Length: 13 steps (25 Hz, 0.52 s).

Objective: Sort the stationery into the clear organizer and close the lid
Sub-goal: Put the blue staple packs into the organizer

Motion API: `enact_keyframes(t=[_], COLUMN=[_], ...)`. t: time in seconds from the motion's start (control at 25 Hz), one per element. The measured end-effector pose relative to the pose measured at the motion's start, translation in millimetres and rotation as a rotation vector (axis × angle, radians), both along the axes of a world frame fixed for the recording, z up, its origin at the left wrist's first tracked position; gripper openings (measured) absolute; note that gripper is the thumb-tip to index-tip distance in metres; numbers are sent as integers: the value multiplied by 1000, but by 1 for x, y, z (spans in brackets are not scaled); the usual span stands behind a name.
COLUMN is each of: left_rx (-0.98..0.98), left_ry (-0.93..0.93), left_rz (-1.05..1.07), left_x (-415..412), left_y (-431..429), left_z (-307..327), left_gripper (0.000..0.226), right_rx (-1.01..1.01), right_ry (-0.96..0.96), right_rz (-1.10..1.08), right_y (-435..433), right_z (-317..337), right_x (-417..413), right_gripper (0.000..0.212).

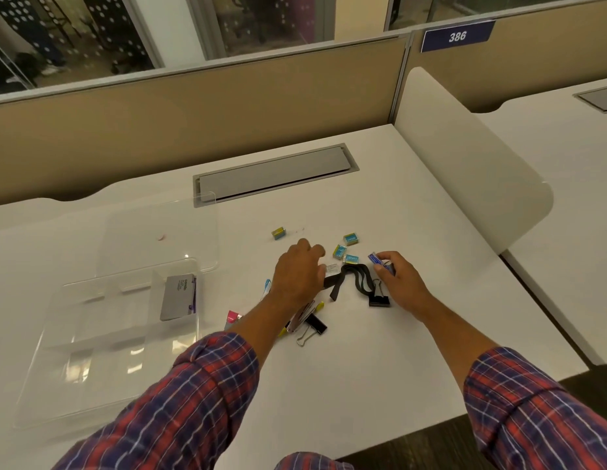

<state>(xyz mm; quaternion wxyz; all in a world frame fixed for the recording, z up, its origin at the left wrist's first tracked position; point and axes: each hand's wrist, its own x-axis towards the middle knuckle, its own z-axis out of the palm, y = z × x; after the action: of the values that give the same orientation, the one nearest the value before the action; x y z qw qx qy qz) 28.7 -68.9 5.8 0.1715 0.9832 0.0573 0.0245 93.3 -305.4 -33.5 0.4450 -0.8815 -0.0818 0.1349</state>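
The clear organizer (91, 334) sits at the left of the white desk with its lid (159, 232) folded open behind it; a grey box (179, 296) lies in one compartment. Loose stationery is scattered in the middle: small blue-yellow staple boxes (351, 238), a black strap (356, 283), black binder clips (379, 301) and a pink item (232, 317). My left hand (298, 276) hovers palm-down over the pile, fingers curled, nothing clearly in it. My right hand (398, 283) pinches a small blue-and-white packet (380, 261) just above the desk.
A grey cable hatch (275, 174) is set into the desk behind the pile. A beige partition (193, 123) runs along the back, and a white divider panel (464, 164) stands at the right. The desk's front edge lies near my sleeves.
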Motion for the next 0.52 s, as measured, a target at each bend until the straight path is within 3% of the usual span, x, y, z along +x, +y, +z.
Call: enact_keyframes(t=[0.24,0.4,0.52], left_rx=[271,284,119], left_ry=[310,219,96], left_rz=[-148,-151,-118], left_x=[35,33,36], left_y=[-11,-14,-13], left_z=[-8,-15,-13], left_gripper=[41,38,27], right_rx=[75,196,338], right_ry=[116,222,323], right_rz=[-40,-90,-160], right_y=[-1,-5,-1], right_z=[6,13,20], right_x=[10,14,16], right_gripper=[25,24,23])
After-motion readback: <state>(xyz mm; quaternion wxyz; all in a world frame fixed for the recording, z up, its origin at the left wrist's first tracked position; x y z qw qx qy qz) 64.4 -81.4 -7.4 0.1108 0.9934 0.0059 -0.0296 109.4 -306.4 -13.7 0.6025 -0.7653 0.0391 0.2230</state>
